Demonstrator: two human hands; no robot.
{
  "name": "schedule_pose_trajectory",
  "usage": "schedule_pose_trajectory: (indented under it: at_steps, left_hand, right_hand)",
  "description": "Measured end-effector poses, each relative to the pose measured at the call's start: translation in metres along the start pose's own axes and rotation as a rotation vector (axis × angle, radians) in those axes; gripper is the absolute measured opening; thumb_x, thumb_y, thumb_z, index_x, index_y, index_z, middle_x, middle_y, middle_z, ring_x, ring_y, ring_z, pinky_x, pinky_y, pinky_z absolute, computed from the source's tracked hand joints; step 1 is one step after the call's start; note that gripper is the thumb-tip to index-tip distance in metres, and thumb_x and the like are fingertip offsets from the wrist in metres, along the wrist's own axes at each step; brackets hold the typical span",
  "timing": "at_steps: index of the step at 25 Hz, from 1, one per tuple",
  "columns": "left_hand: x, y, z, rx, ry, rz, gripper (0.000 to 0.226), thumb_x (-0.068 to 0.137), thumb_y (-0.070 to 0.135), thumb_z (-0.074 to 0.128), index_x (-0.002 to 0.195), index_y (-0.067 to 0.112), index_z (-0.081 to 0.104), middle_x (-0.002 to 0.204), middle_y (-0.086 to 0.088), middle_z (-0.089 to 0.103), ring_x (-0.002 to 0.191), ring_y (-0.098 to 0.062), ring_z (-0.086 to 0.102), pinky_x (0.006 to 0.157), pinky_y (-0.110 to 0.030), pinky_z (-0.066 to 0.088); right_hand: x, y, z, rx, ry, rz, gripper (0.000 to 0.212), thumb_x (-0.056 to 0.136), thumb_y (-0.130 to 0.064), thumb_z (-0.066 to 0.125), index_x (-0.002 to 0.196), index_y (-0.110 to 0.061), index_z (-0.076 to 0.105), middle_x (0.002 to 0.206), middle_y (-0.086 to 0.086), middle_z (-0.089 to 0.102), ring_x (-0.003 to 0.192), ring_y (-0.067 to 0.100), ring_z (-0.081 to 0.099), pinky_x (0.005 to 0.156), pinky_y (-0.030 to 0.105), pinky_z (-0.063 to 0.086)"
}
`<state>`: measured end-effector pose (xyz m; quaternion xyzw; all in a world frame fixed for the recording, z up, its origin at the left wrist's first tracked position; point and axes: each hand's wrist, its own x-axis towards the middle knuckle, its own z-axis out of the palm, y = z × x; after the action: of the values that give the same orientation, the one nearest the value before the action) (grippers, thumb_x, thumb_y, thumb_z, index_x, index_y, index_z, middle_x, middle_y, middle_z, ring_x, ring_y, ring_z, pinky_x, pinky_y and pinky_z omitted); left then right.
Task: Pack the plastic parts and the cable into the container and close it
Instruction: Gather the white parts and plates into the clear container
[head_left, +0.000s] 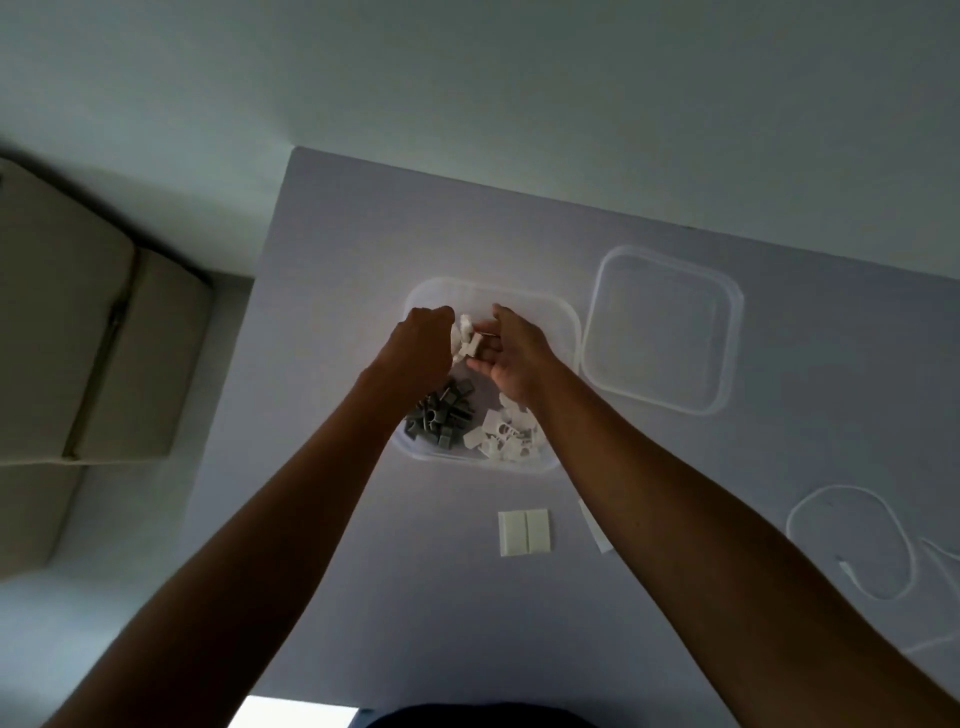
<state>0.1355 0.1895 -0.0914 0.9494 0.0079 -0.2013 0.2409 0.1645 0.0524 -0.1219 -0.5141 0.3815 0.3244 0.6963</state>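
Note:
A clear plastic container (563, 319) stands on the table, holding a pile of grey plastic parts (441, 413) and a pile of white plastic parts (506, 434) at its near side. Above the container's far half, my left hand (423, 343) and my right hand (511, 353) meet around a clump of white plastic parts (466, 336). Both hands have their fingers closed on that clump. The container's clear lid (662, 330) lies flat to the right of it. A white cable (857, 545) lies looped on the table at the right, apart from both hands.
Two pale square pads (523, 532) lie side by side on the table below the container, and a thin white strip (595, 530) sits beside my right forearm. Cardboard boxes (78, 338) stand on the floor off the table's left edge.

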Motion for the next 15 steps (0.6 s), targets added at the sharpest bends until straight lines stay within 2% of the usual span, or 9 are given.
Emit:
schedule_pose_trajectory:
  at_steps: [3, 5, 7, 9, 10, 12, 13, 15]
  left_hand:
    - [-0.010, -0.005, 0.001, -0.098, 0.044, -0.041, 0.035, 0.086, -0.006, 0.052, 0.119, 0.002, 0.057, 0.106, -0.020, 0.063, 0.083, -0.035, 0.065, 0.074, -0.046, 0.056]
    - [-0.018, -0.010, 0.001, -0.125, 0.117, -0.032, 0.031, 0.088, 0.004, 0.057, 0.119, 0.007, 0.058, 0.109, -0.016, 0.065, 0.093, -0.032, 0.064, 0.080, -0.040, 0.053]
    - [-0.030, -0.008, 0.000, -0.140, 0.222, -0.001, 0.024, 0.090, 0.014, 0.060, 0.114, 0.008, 0.061, 0.109, -0.013, 0.067, 0.094, -0.029, 0.064, 0.079, -0.035, 0.049]
    - [-0.048, 0.004, 0.000, -0.191, 0.316, 0.018, 0.021, 0.091, 0.018, 0.060, 0.110, 0.009, 0.061, 0.106, -0.010, 0.066, 0.090, -0.025, 0.063, 0.076, -0.033, 0.049]
    - [-0.059, 0.014, 0.002, -0.225, 0.341, 0.030, 0.020, 0.091, 0.019, 0.061, 0.109, 0.010, 0.062, 0.105, -0.008, 0.066, 0.088, -0.023, 0.062, 0.075, -0.032, 0.050]
    - [-0.081, 0.034, 0.014, -0.260, 0.341, 0.126, 0.017, 0.090, 0.019, 0.063, 0.106, 0.012, 0.063, 0.100, -0.003, 0.065, 0.080, -0.015, 0.060, 0.070, -0.028, 0.048]
    - [-0.092, 0.044, 0.025, -0.263, 0.312, 0.208, 0.015, 0.089, 0.019, 0.065, 0.103, 0.013, 0.063, 0.096, -0.001, 0.065, 0.075, -0.012, 0.059, 0.066, -0.028, 0.048]
    - [-0.112, 0.060, 0.053, -0.237, 0.212, 0.337, 0.013, 0.088, 0.020, 0.065, 0.099, 0.014, 0.063, 0.092, 0.001, 0.065, 0.070, -0.013, 0.059, 0.063, -0.032, 0.052]
  right_hand:
    - [0.000, 0.003, 0.001, -0.026, -0.075, 0.013, 0.034, 0.102, -0.036, 0.045, 0.083, -0.011, 0.058, 0.060, 0.003, 0.050, 0.061, 0.018, 0.047, 0.081, 0.038, 0.051]
    - [-0.004, 0.005, -0.001, -0.032, -0.126, 0.006, 0.032, 0.102, -0.036, 0.044, 0.080, -0.016, 0.055, 0.062, 0.000, 0.045, 0.056, 0.015, 0.040, 0.088, 0.038, 0.053]
    - [-0.017, 0.004, -0.007, -0.058, -0.126, -0.060, 0.024, 0.101, -0.031, 0.049, 0.088, -0.014, 0.060, 0.073, 0.000, 0.056, 0.057, 0.013, 0.053, 0.095, 0.043, 0.052]
    - [-0.037, 0.004, -0.018, -0.078, -0.087, -0.187, 0.021, 0.098, -0.023, 0.055, 0.106, -0.006, 0.066, 0.094, 0.008, 0.071, 0.078, 0.017, 0.071, 0.091, 0.043, 0.057]
    - [-0.050, 0.004, -0.028, -0.076, -0.063, -0.273, 0.022, 0.096, -0.020, 0.057, 0.110, -0.005, 0.067, 0.102, 0.012, 0.073, 0.088, 0.022, 0.073, 0.086, 0.041, 0.059]
    - [-0.076, 0.012, -0.055, -0.150, 0.035, -0.492, 0.018, 0.094, -0.018, 0.060, 0.105, -0.006, 0.069, 0.099, 0.014, 0.074, 0.085, 0.023, 0.073, 0.073, 0.035, 0.061]
    - [-0.087, 0.021, -0.073, -0.255, 0.142, -0.609, 0.016, 0.094, -0.019, 0.061, 0.101, -0.008, 0.070, 0.093, 0.010, 0.075, 0.079, 0.020, 0.072, 0.067, 0.032, 0.059]
    - [-0.102, 0.048, -0.109, -0.481, 0.404, -0.776, 0.012, 0.093, -0.022, 0.062, 0.095, -0.012, 0.069, 0.087, 0.001, 0.072, 0.073, 0.011, 0.066, 0.066, 0.028, 0.054]
